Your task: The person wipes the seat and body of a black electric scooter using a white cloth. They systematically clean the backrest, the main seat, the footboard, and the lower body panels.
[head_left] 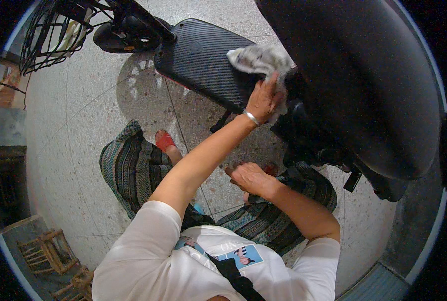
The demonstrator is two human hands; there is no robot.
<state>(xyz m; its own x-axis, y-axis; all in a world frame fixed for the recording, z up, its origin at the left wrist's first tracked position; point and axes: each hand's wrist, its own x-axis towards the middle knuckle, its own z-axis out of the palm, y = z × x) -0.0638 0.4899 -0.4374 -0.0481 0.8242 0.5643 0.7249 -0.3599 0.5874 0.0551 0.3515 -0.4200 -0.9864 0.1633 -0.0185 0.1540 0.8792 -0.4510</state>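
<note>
My left hand [265,98], with a silver bangle at its wrist, grips a crumpled whitish cloth [259,59]. The cloth lies over the rear end of the ribbed black footboard [208,56] of a scooter, close to the seat. My right hand [250,178] hangs lower, near my right knee, with its fingers curled and the palm side hidden; whether it holds anything cannot be told. The large black scooter seat [358,75] fills the upper right.
A black wire basket [58,41] with something pale in it and the front wheel [124,35] are at upper left. Wooden stools [48,252] stand at lower left. A black pedal or lever [353,181] juts below the seat. The floor [92,150] is speckled tile.
</note>
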